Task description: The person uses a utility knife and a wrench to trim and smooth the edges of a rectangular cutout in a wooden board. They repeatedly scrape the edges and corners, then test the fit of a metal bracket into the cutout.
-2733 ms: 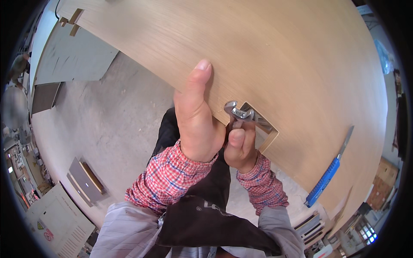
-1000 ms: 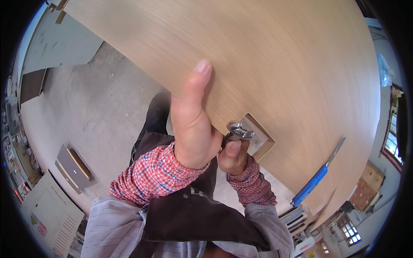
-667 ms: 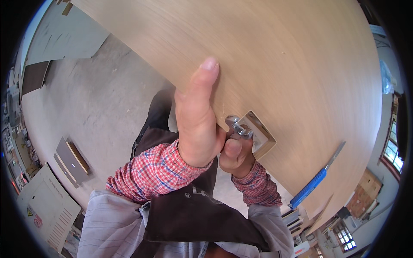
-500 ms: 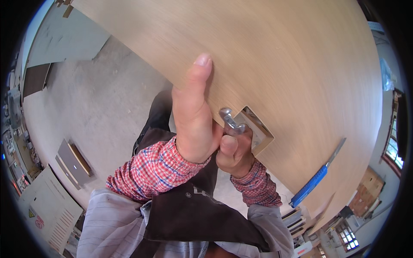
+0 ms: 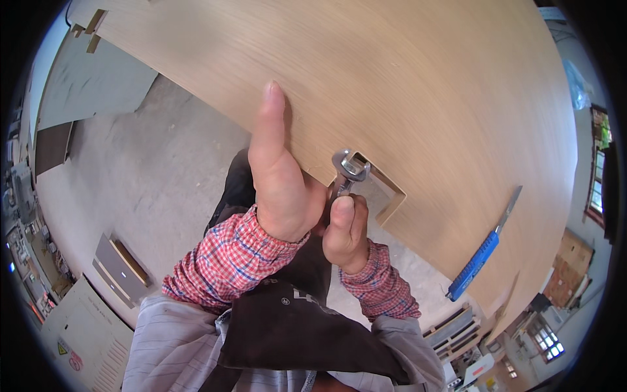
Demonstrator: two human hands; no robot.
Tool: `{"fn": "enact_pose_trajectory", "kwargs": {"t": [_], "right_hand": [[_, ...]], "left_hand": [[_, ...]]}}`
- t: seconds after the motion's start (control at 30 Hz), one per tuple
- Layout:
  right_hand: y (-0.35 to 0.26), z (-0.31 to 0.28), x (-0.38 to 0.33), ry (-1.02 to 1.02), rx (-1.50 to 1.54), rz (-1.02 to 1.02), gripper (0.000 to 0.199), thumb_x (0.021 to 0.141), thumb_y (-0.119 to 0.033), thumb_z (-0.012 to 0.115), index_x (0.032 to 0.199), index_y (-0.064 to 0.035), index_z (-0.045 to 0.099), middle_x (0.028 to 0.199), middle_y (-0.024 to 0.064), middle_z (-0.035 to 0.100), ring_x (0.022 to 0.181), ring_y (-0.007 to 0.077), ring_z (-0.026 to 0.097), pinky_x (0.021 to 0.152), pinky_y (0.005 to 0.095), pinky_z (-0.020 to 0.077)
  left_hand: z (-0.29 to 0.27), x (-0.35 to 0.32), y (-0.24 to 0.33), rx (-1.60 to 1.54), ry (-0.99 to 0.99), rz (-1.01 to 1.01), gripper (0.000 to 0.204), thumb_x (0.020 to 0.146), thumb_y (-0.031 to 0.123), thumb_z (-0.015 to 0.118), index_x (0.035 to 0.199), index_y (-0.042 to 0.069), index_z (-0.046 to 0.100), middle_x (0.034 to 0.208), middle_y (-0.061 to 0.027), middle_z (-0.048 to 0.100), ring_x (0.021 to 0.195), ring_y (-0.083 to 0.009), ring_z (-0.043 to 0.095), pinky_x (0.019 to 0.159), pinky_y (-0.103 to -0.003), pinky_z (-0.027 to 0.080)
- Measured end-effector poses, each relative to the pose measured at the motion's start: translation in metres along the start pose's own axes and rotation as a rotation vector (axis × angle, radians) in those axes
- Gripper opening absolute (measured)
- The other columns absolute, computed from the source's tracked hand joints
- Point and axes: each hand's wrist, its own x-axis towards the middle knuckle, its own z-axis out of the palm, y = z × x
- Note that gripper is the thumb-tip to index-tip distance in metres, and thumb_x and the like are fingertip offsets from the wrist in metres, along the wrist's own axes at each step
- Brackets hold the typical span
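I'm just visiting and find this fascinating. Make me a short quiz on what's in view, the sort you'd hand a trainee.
1. Multiple choice: what is the main colour of the knife lying on the wooden board?
A) Red
B) Blue
C) Yellow

2. True or false: the right hand is holding a wrench.

3. Fill in the blank: the left hand is at the edge of the board, with its ____ over the top face.

Key:
1. B, blue.
2. True; the wrench's open end sticks up above the hand.
3. Thumb.
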Motion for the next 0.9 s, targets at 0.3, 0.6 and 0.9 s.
{"fn": "enact_pose_trajectory", "kwargs": {"t": [0.3,0.6,0.9], "right_hand": [[-0.028,0.007,0.001,0.000,-0.364,0.041,0.034,0.107,-0.026,0.049,0.095,0.0025,0.062,0.066,0.0255,0.057,0.062,0.0482,0.059,0.058,0.0485,0.0454],[0.003,0.028,-0.026,0.160,0.247,0.095,0.059,0.108,-0.048,0.041,0.086,0.0035,0.060,0.059,0.0069,0.053,0.053,0.0161,0.054,0.050,0.0317,0.0403],[0.020,0.039,-0.013,0.280,0.085,-0.023,0.056,0.110,-0.042,0.036,0.079,0.0023,0.049,0.063,0.0082,0.045,0.060,0.0189,0.044,0.056,0.0400,0.0324]], "left_hand": [[-0.004,0.000,0.003,0.108,0.016,0.012,0.055,0.109,0.045,0.048,0.143,0.002,0.049,0.138,-0.0079,0.058,0.124,-0.0199,0.057,0.108,-0.037,0.045],[0.000,0.001,0.009,-0.014,0.049,-0.117,0.045,0.102,0.040,0.060,0.130,0.005,0.058,0.126,-0.0059,0.065,0.115,-0.0223,0.062,0.100,-0.040,0.051],[0.001,0.002,0.009,0.006,0.061,-0.105,0.039,0.100,0.032,0.065,0.127,0.005,0.061,0.123,-0.0056,0.067,0.113,-0.0204,0.063,0.098,-0.038,0.051]]}}
